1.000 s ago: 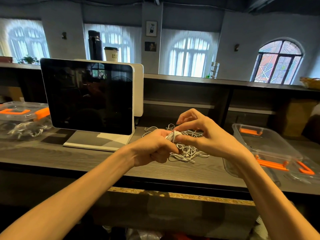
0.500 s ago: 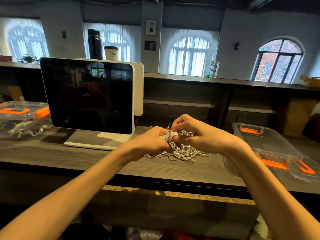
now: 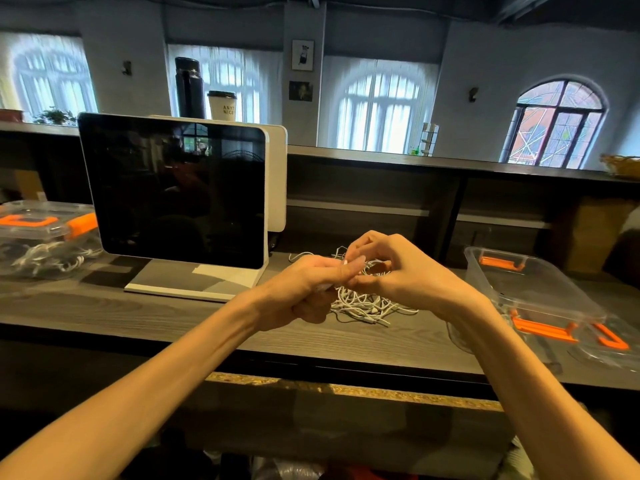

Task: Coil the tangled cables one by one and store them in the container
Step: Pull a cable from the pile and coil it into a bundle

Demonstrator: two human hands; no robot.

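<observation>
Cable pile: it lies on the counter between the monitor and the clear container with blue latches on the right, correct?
Not quite. The head view shows the container has orange latches, not blue. The cable pile does lie between it and the monitor.

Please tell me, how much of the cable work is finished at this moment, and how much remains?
Done: the left box seems to hold white cables already; how many is unclear. In hand: the left hand grips a white cable while the right hand works at its end. Left: a tangled pile lies on the counter, and the open box on the right looks empty. Much seems to remain.
</observation>
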